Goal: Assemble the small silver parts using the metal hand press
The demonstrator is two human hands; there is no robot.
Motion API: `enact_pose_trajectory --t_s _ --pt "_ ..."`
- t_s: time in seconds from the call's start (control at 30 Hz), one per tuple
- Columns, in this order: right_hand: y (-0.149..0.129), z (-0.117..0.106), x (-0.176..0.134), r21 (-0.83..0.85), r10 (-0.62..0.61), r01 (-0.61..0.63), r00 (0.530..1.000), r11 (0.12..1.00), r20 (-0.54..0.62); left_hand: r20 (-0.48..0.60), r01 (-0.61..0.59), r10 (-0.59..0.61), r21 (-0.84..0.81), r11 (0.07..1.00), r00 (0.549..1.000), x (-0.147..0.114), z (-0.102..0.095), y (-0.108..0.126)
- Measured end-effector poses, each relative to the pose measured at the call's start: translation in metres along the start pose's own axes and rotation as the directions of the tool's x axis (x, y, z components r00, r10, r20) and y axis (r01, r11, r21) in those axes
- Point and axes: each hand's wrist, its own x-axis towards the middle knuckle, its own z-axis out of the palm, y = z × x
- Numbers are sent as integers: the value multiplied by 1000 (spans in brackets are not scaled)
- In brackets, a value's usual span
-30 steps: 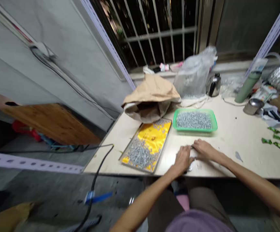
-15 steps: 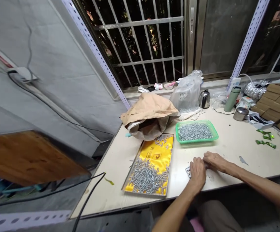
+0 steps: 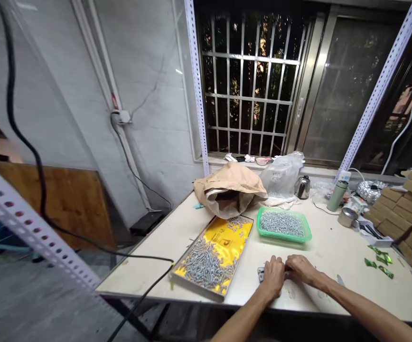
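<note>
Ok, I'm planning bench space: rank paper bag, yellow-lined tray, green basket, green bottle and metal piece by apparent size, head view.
1. Yellow-lined tray and paper bag: too close to rank; the tray is nearer the camera.
2. Green basket
3. Green bottle
4. Metal piece, partly hidden by left hand.

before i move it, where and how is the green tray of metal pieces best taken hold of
The green tray is probably best gripped by the rim at both short ends, coming from left and right: it lies flat, wider than deep, and metal pieces fill its middle. Room is tighter at left, beside the yellow-lined tray.
</note>
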Motion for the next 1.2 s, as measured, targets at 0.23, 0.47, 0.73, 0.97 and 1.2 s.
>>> enact_pose_trajectory --t_s 0.23,0.47,0.73,0.97,1.2 --pt "19 22 -4 165 -126 133 991 977 -54 -94 70 -74 -54 996 993 -13 -23 -8" --pt "7 51 -45 322 -43 228 868 919 -494 -194 311 -334 -138 940 923 -50 -34 -71" --pt "-29 81 -56 445 152 154 801 882 -578 49 499 -499 -180 848 865 -61 -8 -45" --pt "-32 93 -51 483 233 118 762 868 -604 127 555 -541 -183 811 832 -47 -9 -35" --pt "-34 96 -50 494 279 85 737 865 -615 133 385 -364 -225 895 922 -64 -2 -48"
